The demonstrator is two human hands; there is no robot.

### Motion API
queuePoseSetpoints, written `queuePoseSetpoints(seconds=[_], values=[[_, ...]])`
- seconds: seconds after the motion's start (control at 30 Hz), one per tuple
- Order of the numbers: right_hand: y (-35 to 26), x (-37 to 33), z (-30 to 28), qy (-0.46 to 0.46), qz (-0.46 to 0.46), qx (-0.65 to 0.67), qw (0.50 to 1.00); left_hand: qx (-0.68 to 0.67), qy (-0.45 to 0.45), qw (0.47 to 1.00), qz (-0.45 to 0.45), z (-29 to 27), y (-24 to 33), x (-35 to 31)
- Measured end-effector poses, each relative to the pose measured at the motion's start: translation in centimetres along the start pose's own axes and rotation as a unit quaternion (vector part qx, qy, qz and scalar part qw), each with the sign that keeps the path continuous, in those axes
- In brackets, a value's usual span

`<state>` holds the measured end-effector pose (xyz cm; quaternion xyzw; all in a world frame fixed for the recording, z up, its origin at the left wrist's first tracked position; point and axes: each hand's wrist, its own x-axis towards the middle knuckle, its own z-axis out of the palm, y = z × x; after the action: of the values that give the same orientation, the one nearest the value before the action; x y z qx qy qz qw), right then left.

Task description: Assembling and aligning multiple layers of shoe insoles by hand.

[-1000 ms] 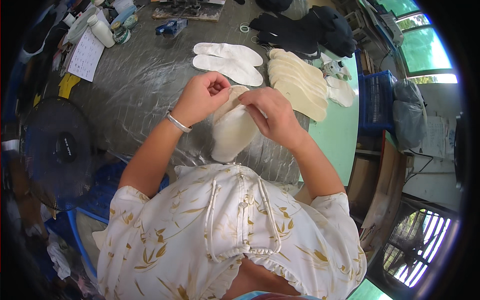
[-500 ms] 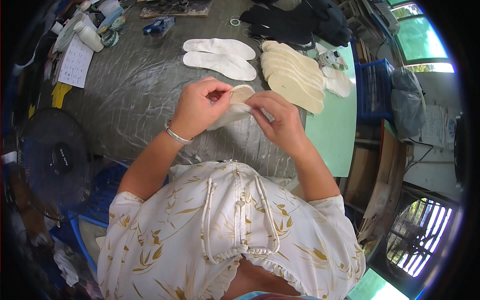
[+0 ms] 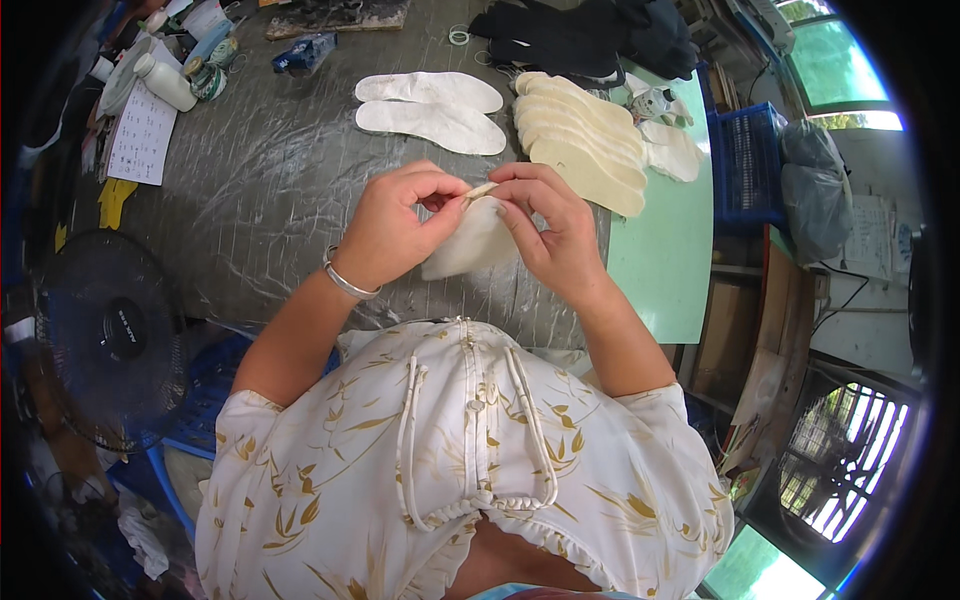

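Note:
Between my two hands hangs a whitish insole [image 3: 468,243], gripped near its upper end and seen partly behind my fingers. My left hand [image 3: 395,212], with a silver bangle at the wrist, pinches its left edge. The right edge is pinched by the thumb and fingers of my right hand [image 3: 548,222]. A narrow tan strip of the insole's edge shows between the fingertips. Beyond my hands lie a pair of white insoles [image 3: 432,126], side by side. To their right is an overlapping row of cream insoles [image 3: 590,160].
Dark fabric [image 3: 580,40] is heaped at the table's back. A white bottle [image 3: 165,82] and a paper sheet [image 3: 143,135] lie far left. A black fan [image 3: 115,335] stands left of the table. A blue crate [image 3: 747,172] sits beyond the green board [image 3: 660,270] on the right.
The insole's upper end has tipped, so its tan face now shows only as a thin edge, and more of the white part hangs below. Both hands keep their pinch.

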<state>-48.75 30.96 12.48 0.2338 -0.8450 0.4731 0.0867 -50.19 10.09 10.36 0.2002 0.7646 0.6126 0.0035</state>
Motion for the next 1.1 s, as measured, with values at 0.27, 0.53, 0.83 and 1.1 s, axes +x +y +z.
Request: queuePoseSetpoints(seconds=[0.27, 0.53, 0.83, 1.1], values=[[0.0, -0.2, 0.1, 0.022, -0.003, -0.006, 1.0, 0.001, -0.018, 1.0, 0.014, 0.0, 0.3, 0.1], [0.3, -0.6, 0.6, 0.054, 0.005, -0.014, 0.998, 0.018, -0.037, 0.998, 0.04, 0.1, -0.1, -0.1], [-0.3, -0.6, 1.0, 0.069, 0.005, -0.009, 0.998, -0.015, -0.04, 0.999, 0.01, 0.2, -0.1, -0.6], [-1.1, -2.3, 0.3, 0.11, 0.063, 0.221, 0.967, -0.093, 0.04, 0.995, 0.028, -0.9, 0.3, -1.5]])
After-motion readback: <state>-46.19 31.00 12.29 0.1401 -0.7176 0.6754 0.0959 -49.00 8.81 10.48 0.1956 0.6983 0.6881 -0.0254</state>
